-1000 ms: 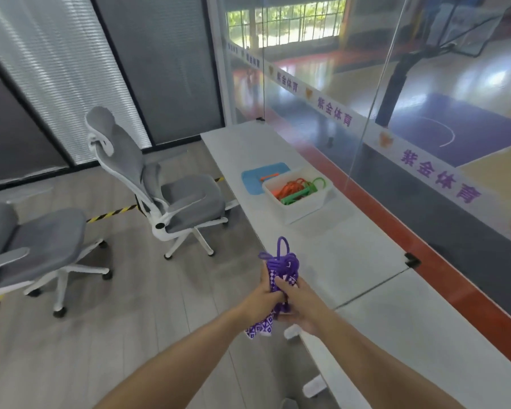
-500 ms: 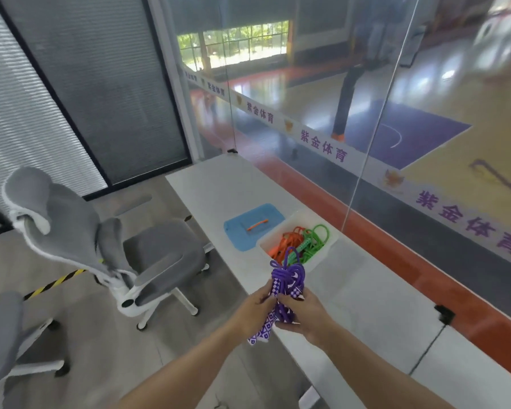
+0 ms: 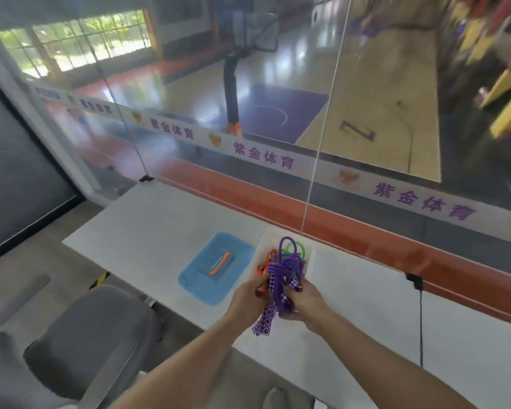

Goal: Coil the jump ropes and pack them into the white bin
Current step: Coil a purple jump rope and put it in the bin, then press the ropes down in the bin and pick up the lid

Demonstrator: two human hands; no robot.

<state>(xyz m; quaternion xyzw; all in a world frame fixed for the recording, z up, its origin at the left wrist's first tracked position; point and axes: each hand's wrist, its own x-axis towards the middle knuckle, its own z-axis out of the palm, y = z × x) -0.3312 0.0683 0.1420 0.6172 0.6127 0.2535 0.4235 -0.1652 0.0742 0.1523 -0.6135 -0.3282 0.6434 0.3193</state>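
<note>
While two hands grip one purple rope.

Both hands meet, fingers seemingly curled tight.

Glass band — "紫金体育"; court floor — "7".

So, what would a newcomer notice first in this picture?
First, the purple jump rope, bundled and held by both the left hand and the right hand over the near edge of the white bin. Orange and green ropes lie in that bin. To its left, a blue lid rests on the white table.
</note>
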